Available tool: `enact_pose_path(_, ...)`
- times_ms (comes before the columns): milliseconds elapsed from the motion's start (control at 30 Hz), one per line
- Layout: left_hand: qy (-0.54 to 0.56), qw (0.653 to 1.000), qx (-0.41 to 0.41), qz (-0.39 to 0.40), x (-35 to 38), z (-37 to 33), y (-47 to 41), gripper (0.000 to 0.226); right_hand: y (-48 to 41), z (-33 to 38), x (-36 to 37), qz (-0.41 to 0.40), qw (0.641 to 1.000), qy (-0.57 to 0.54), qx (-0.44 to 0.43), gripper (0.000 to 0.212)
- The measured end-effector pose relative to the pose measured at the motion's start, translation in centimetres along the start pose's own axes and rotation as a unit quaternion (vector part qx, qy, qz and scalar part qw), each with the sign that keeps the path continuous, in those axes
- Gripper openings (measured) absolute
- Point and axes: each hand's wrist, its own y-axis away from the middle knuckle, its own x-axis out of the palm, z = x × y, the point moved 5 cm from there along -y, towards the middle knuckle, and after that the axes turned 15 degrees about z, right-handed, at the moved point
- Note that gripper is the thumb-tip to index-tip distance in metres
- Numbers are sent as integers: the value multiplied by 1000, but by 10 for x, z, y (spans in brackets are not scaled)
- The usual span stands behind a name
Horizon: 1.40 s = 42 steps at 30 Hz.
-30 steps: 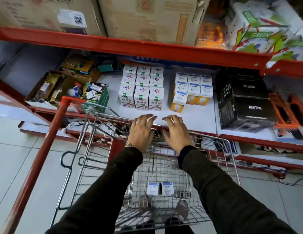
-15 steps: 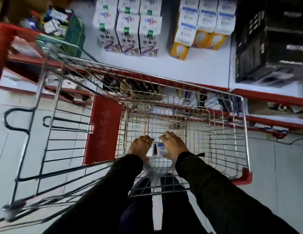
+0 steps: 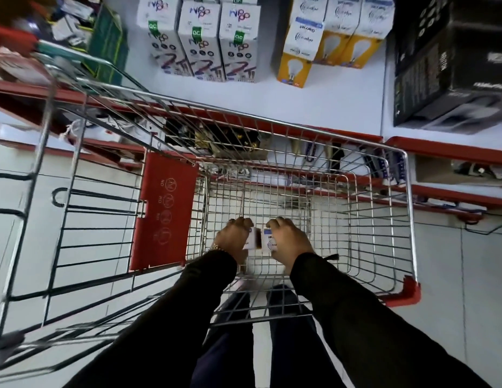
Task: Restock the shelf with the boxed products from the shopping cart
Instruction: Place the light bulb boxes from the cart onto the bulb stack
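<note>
Both my hands are down inside the wire shopping cart (image 3: 406,191). My left hand (image 3: 234,239) grips a small white boxed product (image 3: 251,238). Beside it my right hand (image 3: 290,240) grips a second white box with blue print (image 3: 269,242). The two boxes touch side by side near the cart's floor. On the white shelf (image 3: 272,99) beyond the cart stand white and yellow bulb boxes (image 3: 301,51) of the same kind and a row of taller white boxes (image 3: 205,43).
A red child-seat flap (image 3: 164,214) hangs at the cart's left side. Large black boxes (image 3: 451,65) fill the shelf's right end; a green crate (image 3: 107,43) sits at its left. A red-edged lower shelf (image 3: 454,191) runs behind the cart. My legs show below.
One second ago my hands rested on the cart's front rim. They dropped into the cart, closed on the two small boxes, and have since lifted them slightly; my view tilted downward.
</note>
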Motion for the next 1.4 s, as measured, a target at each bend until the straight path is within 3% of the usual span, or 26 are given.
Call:
enact_pose_path(333,-20,993,22,-117,-88,-55,88,62,101,-11,-90,-101,995,-15,0,73)
enact_pose_path(500,-69,982,30,-175,-132,-85,116,65,139,-16,-132,-153,988,-25,-23,67)
enact_pose_path(600,-83,971,44,-220,-158,-100,130,64,153,-22,-155,-183,982,-31,-31,76)
enact_pose_path(800,-99,940,87,-315,-210,-126,150,65,182,-36,-210,-271,961,-3,-49,73)
enact_pose_path(1067,-121,919,109,-358,-300,-161,135,66,191,-74,-300,-337,941,30,-31,70)
enact_pose_path(1400,-216,925,26,-312,-354,-190,41,56,120,-117,-349,-275,960,27,34,75)
